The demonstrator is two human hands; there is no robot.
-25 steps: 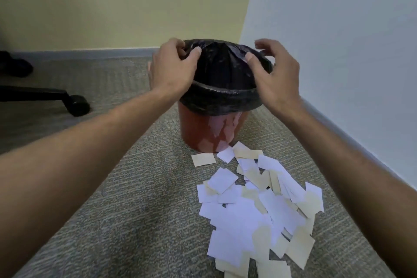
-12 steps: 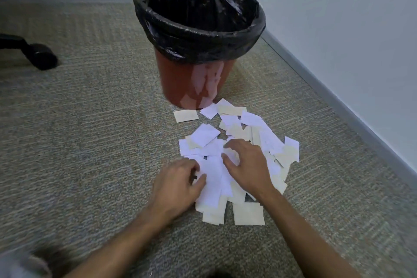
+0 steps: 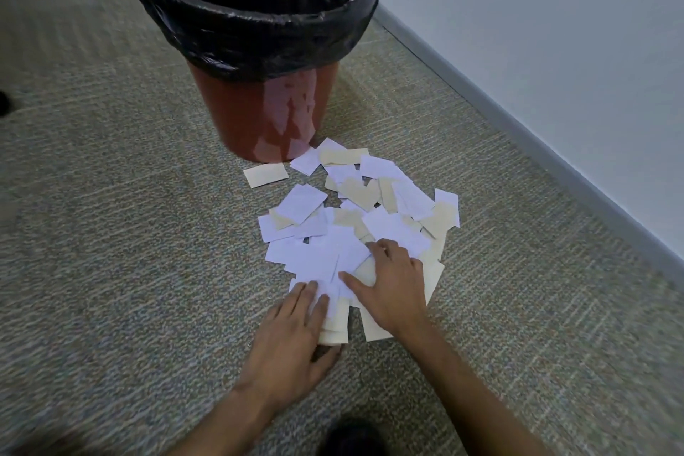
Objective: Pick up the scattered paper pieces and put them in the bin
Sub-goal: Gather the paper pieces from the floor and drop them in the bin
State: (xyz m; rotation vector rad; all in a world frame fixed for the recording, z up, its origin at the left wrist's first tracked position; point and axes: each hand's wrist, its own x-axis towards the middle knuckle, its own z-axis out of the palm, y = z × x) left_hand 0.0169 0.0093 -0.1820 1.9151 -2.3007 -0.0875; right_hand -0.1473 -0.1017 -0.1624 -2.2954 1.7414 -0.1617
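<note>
A red bin (image 3: 266,111) lined with a black bag (image 3: 255,22) stands on the carpet at the top centre. In front of it lies a pile of white and cream paper pieces (image 3: 355,229), several overlapping. One cream piece (image 3: 265,174) lies apart at the pile's left, near the bin's base. My left hand (image 3: 296,337) rests flat on the near edge of the pile, fingers straight on the papers. My right hand (image 3: 392,281) lies spread on the pile beside it, fingers and thumb extended over the sheets.
A white wall with a grey skirting board (image 3: 536,137) runs diagonally along the right. Grey carpet (image 3: 111,233) stretches to the left. A dark object (image 3: 3,104) shows at the far left edge, and a dark shape (image 3: 355,437) sits at the bottom between my arms.
My hands left the bin's rim and came down onto the paper pile. Since half a second ago the left hand's fingers have straightened onto the papers and the view has moved closer.
</note>
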